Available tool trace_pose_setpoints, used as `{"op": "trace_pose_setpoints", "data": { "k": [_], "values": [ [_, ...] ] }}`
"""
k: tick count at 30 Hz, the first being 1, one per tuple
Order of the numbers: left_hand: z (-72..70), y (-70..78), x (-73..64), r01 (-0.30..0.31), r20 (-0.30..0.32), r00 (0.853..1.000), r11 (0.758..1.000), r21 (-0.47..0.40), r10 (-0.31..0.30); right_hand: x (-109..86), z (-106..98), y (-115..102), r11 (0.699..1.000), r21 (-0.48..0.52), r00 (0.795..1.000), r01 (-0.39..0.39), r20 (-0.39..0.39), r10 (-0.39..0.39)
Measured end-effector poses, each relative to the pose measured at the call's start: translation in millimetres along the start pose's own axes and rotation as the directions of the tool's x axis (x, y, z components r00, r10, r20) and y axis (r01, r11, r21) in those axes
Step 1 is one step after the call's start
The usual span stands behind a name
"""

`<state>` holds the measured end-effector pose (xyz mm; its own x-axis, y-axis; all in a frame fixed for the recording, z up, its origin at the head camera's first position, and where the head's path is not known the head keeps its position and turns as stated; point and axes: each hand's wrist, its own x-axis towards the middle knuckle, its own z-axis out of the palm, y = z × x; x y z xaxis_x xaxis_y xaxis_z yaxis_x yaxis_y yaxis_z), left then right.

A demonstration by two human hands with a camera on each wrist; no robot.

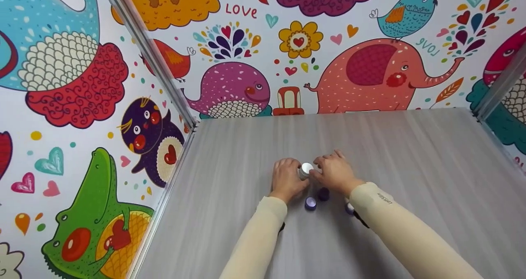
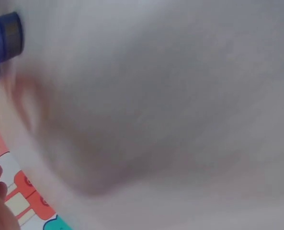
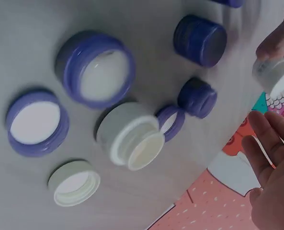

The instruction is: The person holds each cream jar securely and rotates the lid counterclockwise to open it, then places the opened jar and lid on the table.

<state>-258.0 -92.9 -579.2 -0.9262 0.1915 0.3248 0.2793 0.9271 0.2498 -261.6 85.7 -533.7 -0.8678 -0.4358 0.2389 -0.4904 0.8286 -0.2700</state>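
In the head view my left hand (image 1: 287,178) holds a small white jar (image 1: 305,170) from its left side. That jar (image 3: 272,74) is tilted between the fingers in the right wrist view. My right hand (image 1: 336,173) is at the jar's other side, its thumb close to the top. Seen from the right wrist, the right hand (image 3: 278,177) has its fingers extended below the jar. Two small purple containers (image 1: 310,204) stand on the table just nearer than the hands. A blue jar (image 2: 5,39) shows at the left wrist view's upper left edge.
Below the right wrist are a purple jar (image 3: 101,74) with white inside, an open white jar (image 3: 127,132), a purple lid (image 3: 37,125), a white lid (image 3: 74,184), a small purple ring-like lid (image 3: 172,122) and blue jars (image 3: 199,40). Printed walls (image 1: 230,86) border the table (image 1: 230,147).
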Motion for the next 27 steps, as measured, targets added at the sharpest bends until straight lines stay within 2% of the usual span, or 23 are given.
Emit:
{"op": "trace_pose_setpoints", "data": {
  "k": [6, 13, 19, 27],
  "values": [
    [-3.6, 5.1, -0.7, -0.064, -0.009, 0.998, 0.996, 0.060, 0.065, -0.8, 0.7, -6.1, 1.000, 0.004, 0.999, -0.014, 0.042, 0.014],
    [-6.2, 9.6, -3.0, -0.119, -0.041, 0.992, 0.989, 0.091, 0.123, -1.9, 1.4, -6.9, 1.000, 0.006, 1.000, 0.000, 0.016, 0.000],
    [-5.9, 9.9, -4.3, -0.127, -0.039, 0.991, 0.990, 0.068, 0.130, -1.6, 1.6, -4.1, 0.996, 0.078, 0.999, -0.035, 0.036, 0.032],
    [-3.7, 5.5, -5.6, -0.154, -0.097, 0.983, 0.988, 0.025, 0.156, -1.4, -1.8, -2.3, 0.981, 0.192, 0.999, -0.021, 0.038, 0.014]
  ]
}}
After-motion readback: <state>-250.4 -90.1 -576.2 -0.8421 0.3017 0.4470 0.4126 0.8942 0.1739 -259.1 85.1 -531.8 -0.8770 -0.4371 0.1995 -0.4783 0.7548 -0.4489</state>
